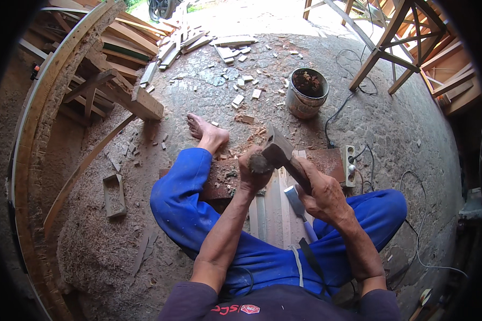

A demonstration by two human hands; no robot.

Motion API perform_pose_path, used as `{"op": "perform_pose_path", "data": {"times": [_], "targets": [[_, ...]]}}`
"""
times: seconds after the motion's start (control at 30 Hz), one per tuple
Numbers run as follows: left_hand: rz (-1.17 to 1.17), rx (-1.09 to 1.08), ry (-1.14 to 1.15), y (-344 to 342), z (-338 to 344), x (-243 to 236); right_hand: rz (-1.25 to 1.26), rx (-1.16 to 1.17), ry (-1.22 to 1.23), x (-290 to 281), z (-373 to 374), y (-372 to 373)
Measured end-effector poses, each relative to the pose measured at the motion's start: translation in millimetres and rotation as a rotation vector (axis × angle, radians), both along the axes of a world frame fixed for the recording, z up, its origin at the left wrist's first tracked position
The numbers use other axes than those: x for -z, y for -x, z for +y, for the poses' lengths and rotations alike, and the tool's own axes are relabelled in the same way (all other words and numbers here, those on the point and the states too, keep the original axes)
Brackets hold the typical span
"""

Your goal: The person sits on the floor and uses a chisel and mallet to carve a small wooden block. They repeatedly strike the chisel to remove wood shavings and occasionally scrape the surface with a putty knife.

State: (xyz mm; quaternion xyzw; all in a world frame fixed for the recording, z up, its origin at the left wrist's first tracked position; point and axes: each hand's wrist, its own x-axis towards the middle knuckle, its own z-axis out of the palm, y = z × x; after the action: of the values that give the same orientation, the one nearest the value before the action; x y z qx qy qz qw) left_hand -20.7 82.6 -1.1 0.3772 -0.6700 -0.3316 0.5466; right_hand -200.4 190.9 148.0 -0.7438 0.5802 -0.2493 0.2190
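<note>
My right hand is wrapped round the wooden handle of a hammer. The heavy metal head is raised above the boards between my legs. At the head's rounded end my left hand is closed against it, some fingers hidden behind. Below my right hand lies a wide chisel with a flat blade and a bluish-purple handle, resting on pale wooden boards. Under the boards' far end is a reddish-brown plank, with chips and dark crumbs on its left part.
A bucket with shavings inside stands ahead. Wood offcuts litter the floor. A white power strip with cables lies right of the plank. A wooden trestle stands far right, a curved timber frame left, and a small rectangular box near it.
</note>
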Motion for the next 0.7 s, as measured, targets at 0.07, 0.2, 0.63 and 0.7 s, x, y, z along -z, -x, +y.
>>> {"op": "perform_pose_path", "data": {"times": [0.07, 0.2, 0.63, 0.7], "targets": [[0.149, 0.031, -0.158, -1, -78, -1, -0.039, -0.025, 0.102, -17, -29, -7], [0.231, -0.053, -0.852, 3, -175, -5, 0.089, -0.023, 0.163, -48, -109, -19], [0.213, -0.149, -0.656, 11, -188, 37, 0.359, -0.091, -0.152, -18, -226, -6], [0.066, -0.171, -0.407, 30, -167, 29, 0.529, -0.146, -0.23, -7, -229, 0]]}}
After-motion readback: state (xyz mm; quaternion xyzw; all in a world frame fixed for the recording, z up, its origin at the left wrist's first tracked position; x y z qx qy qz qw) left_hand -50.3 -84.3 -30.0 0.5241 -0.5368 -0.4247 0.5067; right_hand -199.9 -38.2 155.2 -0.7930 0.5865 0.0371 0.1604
